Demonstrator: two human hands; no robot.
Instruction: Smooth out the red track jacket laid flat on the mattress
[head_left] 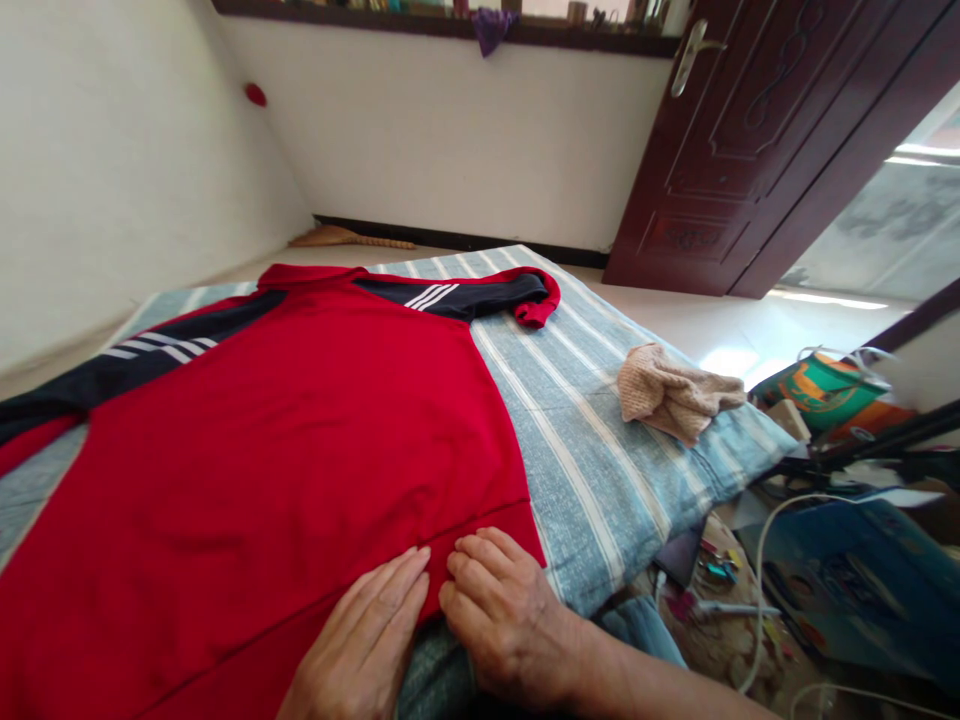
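Note:
A red track jacket (315, 410) with dark sleeves and white stripes lies spread on a striped blue-grey mattress (577, 440), its collar at the far side. One sleeve runs off to the left; the other bends at the far right. My left hand (367, 630) lies on the bottom band, its fingers stretched out and together. Just to its right, my right hand (510, 610) has its fingers bent and closed at the hem, near the jacket's lower right corner. Both thumbs are hidden.
A crumpled beige knitted cloth (671, 390) lies on the mattress's right side. Beyond that edge are a green bucket (832, 385), a blue box (862, 590), a white cable (761, 570) and clutter. A dark red door (720, 150) stands by the far wall.

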